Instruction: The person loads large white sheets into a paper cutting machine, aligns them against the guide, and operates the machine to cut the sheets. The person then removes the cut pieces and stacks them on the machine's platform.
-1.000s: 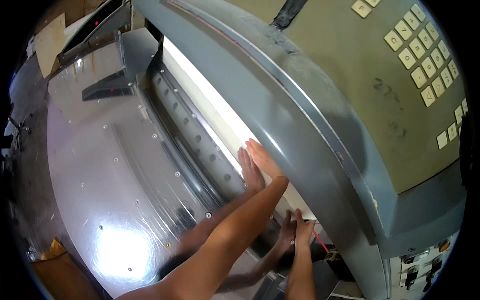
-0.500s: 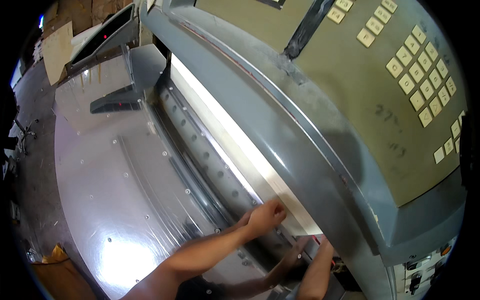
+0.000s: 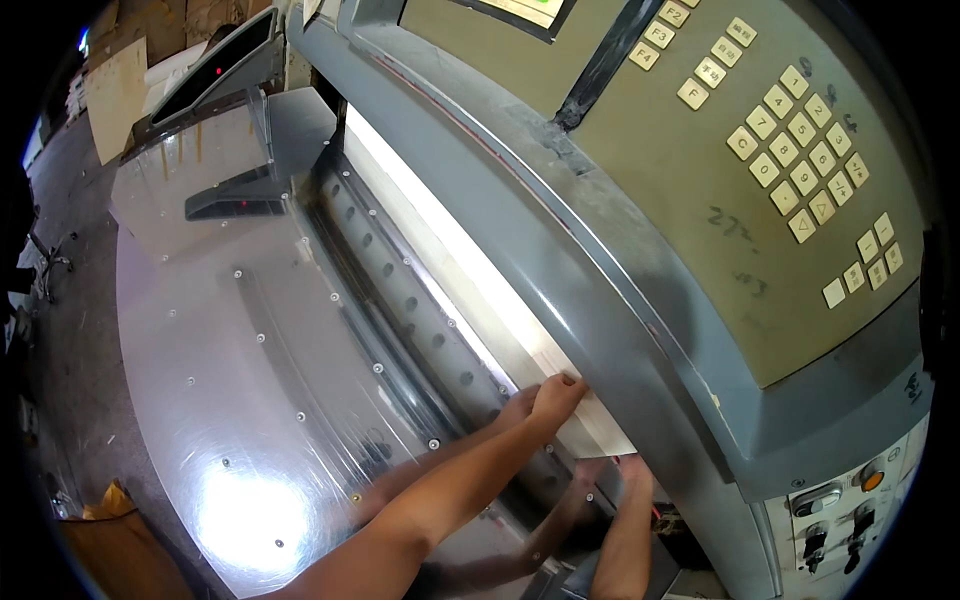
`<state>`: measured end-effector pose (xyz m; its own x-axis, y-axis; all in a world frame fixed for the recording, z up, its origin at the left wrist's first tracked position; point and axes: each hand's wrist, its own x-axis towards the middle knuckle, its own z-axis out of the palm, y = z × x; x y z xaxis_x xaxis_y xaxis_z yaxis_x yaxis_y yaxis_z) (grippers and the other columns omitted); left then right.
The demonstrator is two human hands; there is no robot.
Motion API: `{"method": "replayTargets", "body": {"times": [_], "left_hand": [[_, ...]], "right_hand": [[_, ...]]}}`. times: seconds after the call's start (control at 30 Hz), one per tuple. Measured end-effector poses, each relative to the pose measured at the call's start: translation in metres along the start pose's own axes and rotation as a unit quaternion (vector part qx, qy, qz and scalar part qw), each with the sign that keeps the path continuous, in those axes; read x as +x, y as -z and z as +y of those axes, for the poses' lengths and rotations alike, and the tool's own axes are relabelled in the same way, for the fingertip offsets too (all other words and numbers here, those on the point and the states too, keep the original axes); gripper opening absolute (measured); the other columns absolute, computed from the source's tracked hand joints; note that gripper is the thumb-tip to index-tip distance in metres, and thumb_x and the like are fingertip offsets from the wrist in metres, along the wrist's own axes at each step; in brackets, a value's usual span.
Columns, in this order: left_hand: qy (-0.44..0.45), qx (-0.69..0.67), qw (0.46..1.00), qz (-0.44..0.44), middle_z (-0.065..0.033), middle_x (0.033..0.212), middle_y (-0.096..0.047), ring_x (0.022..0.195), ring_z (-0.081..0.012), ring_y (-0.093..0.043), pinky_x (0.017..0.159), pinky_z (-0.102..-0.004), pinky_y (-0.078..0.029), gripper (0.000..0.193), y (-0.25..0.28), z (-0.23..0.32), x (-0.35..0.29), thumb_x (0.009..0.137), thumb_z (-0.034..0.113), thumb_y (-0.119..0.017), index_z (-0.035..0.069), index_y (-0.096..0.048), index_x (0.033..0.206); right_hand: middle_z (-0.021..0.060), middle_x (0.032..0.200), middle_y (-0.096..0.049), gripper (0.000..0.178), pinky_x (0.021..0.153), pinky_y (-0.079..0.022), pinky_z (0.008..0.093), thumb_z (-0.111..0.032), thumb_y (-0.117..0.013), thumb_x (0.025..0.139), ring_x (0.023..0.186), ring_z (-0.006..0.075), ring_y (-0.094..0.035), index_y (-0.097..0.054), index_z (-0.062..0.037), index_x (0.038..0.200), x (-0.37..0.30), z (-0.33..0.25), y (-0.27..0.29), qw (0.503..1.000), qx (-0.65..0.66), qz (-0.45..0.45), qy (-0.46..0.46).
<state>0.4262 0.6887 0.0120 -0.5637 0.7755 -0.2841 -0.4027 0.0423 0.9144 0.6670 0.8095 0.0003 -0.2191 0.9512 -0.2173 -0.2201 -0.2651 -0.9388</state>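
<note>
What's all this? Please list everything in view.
Metal table: one, silver, left
Machine housing: one, blue-grey, centre
Control panel: one, olive, upper right
Keys: many, cream, on the panel
Screen: one, yellowish, cut off at top
Bar with red light: one, black, upper left
Board: one, tan, upper left
Button: one, orange, lower right
Knobs: several, black, lower right
Unclear object: one, orange-brown, lower left
Long block, perhaps stacked sheets: one, white, along the housing's edge
Left hand: one, bare, on the block
Right hand: one, bare, at the block's near end
</note>
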Motion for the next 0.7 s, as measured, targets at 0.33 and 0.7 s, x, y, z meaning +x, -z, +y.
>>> {"method": "replayTargets", "body": {"times": [0.33,0.7], "left_hand": [[-0.031,-0.032,0.996,-0.083,-0.0059,0.074,-0.066,0.068,-0.0132,-0.061,0.062,-0.0314,-0.049,0.046,0.017,0.011,-0.004,0.087,0.047,-0.069,0.002,-0.069,0.087],[-0.029,-0.14,0.987,0.078,-0.0053,0.071,-0.055,0.064,-0.0154,-0.051,0.064,-0.0303,-0.043,0.028,0.181,0.146,0.088,0.089,0.03,-0.054,0.005,-0.054,0.077]], "right_hand": [[0.0124,0.134,-0.054,0.048,0.104,-0.038,0.0345,-0.033,-0.049,0.102,0.123,0.0237,-0.051,-0.047,0.0019,0.134,-0.022,0.005,0.006,0.999,0.02,0.023,0.022],[0.021,0.135,-0.054,0.03,0.106,-0.038,0.042,-0.014,-0.053,0.098,0.127,0.0347,-0.049,-0.06,0.0061,0.119,-0.325,0.046,-0.038,0.758,-0.598,0.103,0.238]]}}
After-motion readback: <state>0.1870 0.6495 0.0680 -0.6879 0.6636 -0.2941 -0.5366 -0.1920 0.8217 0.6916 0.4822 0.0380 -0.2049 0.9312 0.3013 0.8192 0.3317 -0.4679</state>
